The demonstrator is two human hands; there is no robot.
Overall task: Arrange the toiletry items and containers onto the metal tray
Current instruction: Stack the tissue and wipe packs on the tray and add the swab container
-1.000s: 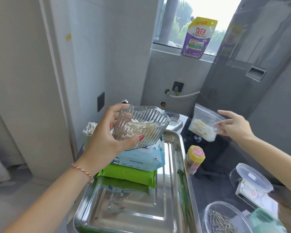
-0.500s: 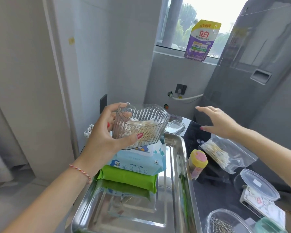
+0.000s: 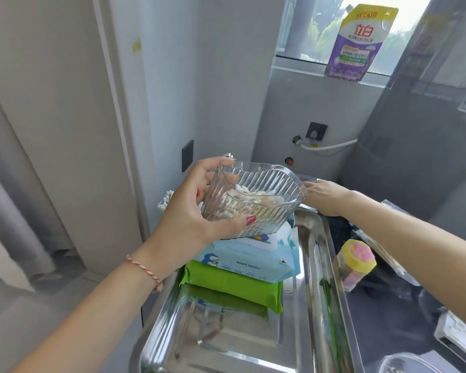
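Observation:
My left hand [image 3: 189,219] grips a clear ribbed container [image 3: 253,200] holding cotton swabs, tilted above the far end of the metal tray [image 3: 318,267]. On the tray lies a blue baby wipes pack [image 3: 248,262] stacked on a green pack [image 3: 232,281]. My right hand [image 3: 326,196] reaches across the tray's far right corner. Its fingertips are hidden behind the container, so I cannot tell whether it holds anything.
A yellow-lidded pink bottle [image 3: 357,261] stands on the dark counter right of the tray. A cup of cotton swabs [image 3: 164,200] peeks out behind my left hand. A clear round container [image 3: 409,364] sits at the bottom right. A purple detergent pouch [image 3: 358,41] rests on the windowsill.
My right hand let go of the plastic bag of swabs on the counter, then moved left and behind the ribbed container. My left hand kept its hold on the container.

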